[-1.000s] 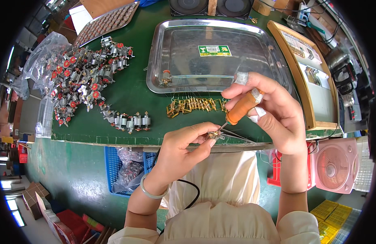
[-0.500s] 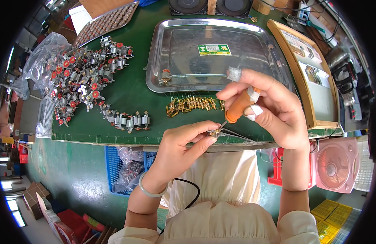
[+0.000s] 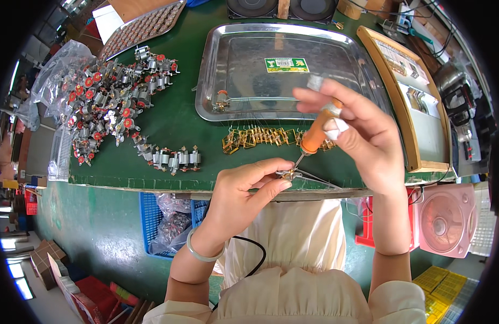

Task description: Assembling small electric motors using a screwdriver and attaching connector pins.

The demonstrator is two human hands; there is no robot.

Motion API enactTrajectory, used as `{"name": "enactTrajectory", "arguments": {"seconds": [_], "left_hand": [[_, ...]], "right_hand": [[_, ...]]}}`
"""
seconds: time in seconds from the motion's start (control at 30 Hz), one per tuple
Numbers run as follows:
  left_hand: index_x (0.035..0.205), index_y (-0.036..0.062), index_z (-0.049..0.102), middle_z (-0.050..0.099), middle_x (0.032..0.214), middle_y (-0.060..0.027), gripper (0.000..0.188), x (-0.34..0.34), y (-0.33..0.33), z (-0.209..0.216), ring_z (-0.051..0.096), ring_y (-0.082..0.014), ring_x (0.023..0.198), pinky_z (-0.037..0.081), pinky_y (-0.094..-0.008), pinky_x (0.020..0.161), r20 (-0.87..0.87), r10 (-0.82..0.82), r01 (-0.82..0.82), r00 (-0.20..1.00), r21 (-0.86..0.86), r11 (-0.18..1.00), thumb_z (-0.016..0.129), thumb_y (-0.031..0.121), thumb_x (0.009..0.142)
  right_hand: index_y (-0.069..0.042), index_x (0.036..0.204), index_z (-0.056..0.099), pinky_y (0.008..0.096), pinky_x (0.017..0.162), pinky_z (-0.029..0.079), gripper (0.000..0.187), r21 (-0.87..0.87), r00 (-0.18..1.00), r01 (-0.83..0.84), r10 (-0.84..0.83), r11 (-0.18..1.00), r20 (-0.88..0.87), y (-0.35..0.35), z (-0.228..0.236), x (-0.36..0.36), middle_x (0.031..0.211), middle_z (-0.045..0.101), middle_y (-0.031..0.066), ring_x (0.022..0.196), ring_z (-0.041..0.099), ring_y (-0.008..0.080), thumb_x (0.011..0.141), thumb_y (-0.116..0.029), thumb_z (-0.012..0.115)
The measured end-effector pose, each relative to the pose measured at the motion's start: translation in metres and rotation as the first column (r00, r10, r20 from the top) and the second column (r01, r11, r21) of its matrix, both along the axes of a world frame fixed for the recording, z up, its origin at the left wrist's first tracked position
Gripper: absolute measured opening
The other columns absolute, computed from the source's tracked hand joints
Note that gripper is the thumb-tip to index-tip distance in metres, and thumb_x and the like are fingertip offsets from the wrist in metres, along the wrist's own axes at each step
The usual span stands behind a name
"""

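Near the table's front edge, my left hand point(image 3: 241, 189) pinches a small metal part point(image 3: 287, 174) between thumb and fingertips. My right hand point(image 3: 371, 143), with white tape on some fingertips, holds a screwdriver point(image 3: 315, 136) by its orange handle. The shaft slants down to the part, and its tip meets it or nearly so. Two thin metal prongs point(image 3: 318, 180) lie beside the part, by the table edge. Just beyond my hands is a row of brass-coloured brackets point(image 3: 257, 138) with thin wires, partly hidden by the screwdriver.
A shiny metal tray point(image 3: 244, 110) lies behind the brackets, with a small motor assembly point(image 3: 221, 101) in its near left corner. Several similar assemblies point(image 3: 109, 102) are heaped at left, trailing into a short row point(image 3: 176, 159). A wooden-framed case point(image 3: 403, 102) stands at right.
My right hand's upper fingers have lifted and spread from the screwdriver handle, slightly blurred. The handle has shifted slightly up. My left hand stays nearly in place with the part.
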State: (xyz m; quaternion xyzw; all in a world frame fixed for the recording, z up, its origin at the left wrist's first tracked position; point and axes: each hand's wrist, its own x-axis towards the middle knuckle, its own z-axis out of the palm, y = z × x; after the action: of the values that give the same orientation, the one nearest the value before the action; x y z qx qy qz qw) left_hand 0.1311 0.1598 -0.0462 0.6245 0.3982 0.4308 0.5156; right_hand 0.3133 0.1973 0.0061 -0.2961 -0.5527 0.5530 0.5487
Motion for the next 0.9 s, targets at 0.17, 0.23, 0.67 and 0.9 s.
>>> {"name": "enactTrajectory", "arguments": {"seconds": [0.17, 0.23, 0.67, 0.9], "left_hand": [[0.099, -0.0036, 0.058, 0.063, 0.086, -0.0069, 0.024, 0.003, 0.001, 0.005, 0.058, -0.0084, 0.075, 0.048, -0.0209, 0.069, -0.021, 0.011, -0.011, 1.000, -0.010, 1.000, 0.061, -0.001, 0.076], [0.099, -0.0035, 0.058, 0.063, 0.086, -0.0064, 0.024, 0.003, 0.001, 0.004, 0.058, -0.0081, 0.075, 0.048, -0.0209, 0.068, -0.007, 0.004, -0.004, 1.000, -0.008, 1.000, 0.061, -0.001, 0.076], [0.099, -0.0036, 0.058, 0.063, 0.088, -0.0080, 0.024, 0.003, 0.000, 0.004, 0.059, -0.0093, 0.076, 0.049, -0.0214, 0.069, -0.005, -0.003, 0.003, 1.000, -0.001, 1.000, 0.060, -0.002, 0.075], [0.099, -0.0029, 0.058, 0.063, 0.085, -0.0092, 0.023, 0.003, 0.000, -0.001, 0.060, -0.0109, 0.075, 0.049, -0.0223, 0.067, 0.007, 0.019, -0.019, 1.000, 0.030, 0.999, 0.060, 0.000, 0.076]], "right_hand": [[0.002, 0.113, 0.050, 0.0258, 0.077, 0.044, 0.035, 0.513, 0.633, 0.102, -0.454, 0.852, 0.627, -0.004, 0.005, 0.007, 0.094, 0.058, 0.0116, 0.088, 0.056, 0.0158, 0.081, -0.012, 0.056], [0.002, 0.111, 0.052, 0.0238, 0.073, 0.044, 0.036, 0.320, 0.865, 0.122, -0.259, 0.939, 0.431, 0.000, 0.001, 0.003, 0.089, 0.059, 0.0091, 0.084, 0.057, 0.0149, 0.077, -0.008, 0.060], [0.001, 0.115, 0.049, 0.0267, 0.077, 0.043, 0.038, 0.370, 0.811, 0.049, -0.253, 0.928, 0.528, -0.003, 0.003, 0.011, 0.092, 0.057, 0.0102, 0.093, 0.054, 0.0162, 0.079, -0.006, 0.057], [-0.001, 0.121, 0.043, 0.0261, 0.075, 0.042, 0.043, 0.059, 0.968, -0.177, 0.163, 0.982, 0.189, -0.002, 0.012, 0.013, 0.099, 0.055, 0.0126, 0.087, 0.054, 0.0151, 0.081, -0.010, 0.055]]}}
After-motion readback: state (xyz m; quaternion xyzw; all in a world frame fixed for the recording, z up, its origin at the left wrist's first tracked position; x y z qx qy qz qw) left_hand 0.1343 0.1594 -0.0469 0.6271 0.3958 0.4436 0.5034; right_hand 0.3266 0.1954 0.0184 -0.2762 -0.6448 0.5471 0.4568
